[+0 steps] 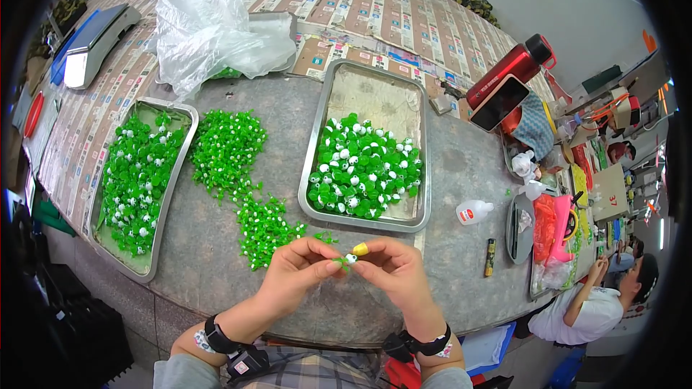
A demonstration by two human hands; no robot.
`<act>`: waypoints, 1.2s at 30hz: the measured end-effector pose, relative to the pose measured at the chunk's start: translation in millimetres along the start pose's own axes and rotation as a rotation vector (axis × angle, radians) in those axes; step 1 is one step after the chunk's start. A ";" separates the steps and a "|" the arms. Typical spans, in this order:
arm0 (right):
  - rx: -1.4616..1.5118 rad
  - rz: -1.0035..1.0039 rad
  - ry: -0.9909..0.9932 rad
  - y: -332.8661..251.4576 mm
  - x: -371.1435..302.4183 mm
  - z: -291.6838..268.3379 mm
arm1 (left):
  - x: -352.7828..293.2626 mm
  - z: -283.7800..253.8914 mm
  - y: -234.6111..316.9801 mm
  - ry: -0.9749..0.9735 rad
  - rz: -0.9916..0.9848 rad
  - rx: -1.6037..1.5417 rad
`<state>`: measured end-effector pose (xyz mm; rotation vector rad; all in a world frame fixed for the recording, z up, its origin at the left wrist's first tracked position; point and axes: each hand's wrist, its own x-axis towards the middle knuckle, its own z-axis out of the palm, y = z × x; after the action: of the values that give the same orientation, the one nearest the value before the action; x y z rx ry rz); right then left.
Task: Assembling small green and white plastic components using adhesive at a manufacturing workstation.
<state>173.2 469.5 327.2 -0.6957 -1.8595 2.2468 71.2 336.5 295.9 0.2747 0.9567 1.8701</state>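
Note:
Just in front of me, my left hand (297, 270) pinches a small green plastic piece (340, 262). My right hand (395, 271), with a yellow cover on one fingertip, grips a small white-and-green ball piece (351, 258). The two pieces meet between my fingertips, which partly hide them. Beyond my left hand spreads a loose heap of small green plastic pieces (229, 150) with pale dots. A metal tray (371, 101) ahead holds many white-and-green ball pieces (360, 173). Another metal tray (171, 202), at the left, contains similar green pieces with white balls (137, 180).
Behind the heap, a clear plastic bag (209, 21) covers another tray. A scale (97, 47) stands far left. At right are a white bottle (473, 212), a small dark tube (490, 257), a phone (499, 103) and a red flask (508, 70). Another person (591, 306) sits beyond.

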 end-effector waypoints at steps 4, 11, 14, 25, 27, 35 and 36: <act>0.076 -0.094 0.058 0.0 -0.1 2.1 | 1.9 -1.4 -1.2 0.059 -0.013 -0.102; 0.111 -0.122 0.011 -0.1 -0.3 6.2 | 1.1 -1.3 -1.6 0.070 -0.017 -0.065; 0.069 -0.144 0.022 3.9 -0.7 6.7 | 0.1 -2.1 -2.3 0.063 0.082 0.164; 0.190 0.047 -0.025 6.3 -1.6 -4.3 | 2.8 6.1 11.1 0.002 0.529 1.026; 0.044 0.062 -0.060 10.0 -0.9 -8.4 | 2.9 6.3 11.1 -0.020 0.577 1.086; -0.017 0.078 -0.045 11.1 1.2 -6.5 | 0.5 5.2 8.2 0.002 0.580 1.159; -0.025 0.084 -0.049 9.9 2.1 -6.2 | 0.2 4.6 10.1 0.005 0.584 1.157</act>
<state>175.8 473.7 316.4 -0.7425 -1.9184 2.3150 67.0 336.9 306.2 1.3425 2.0446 1.5637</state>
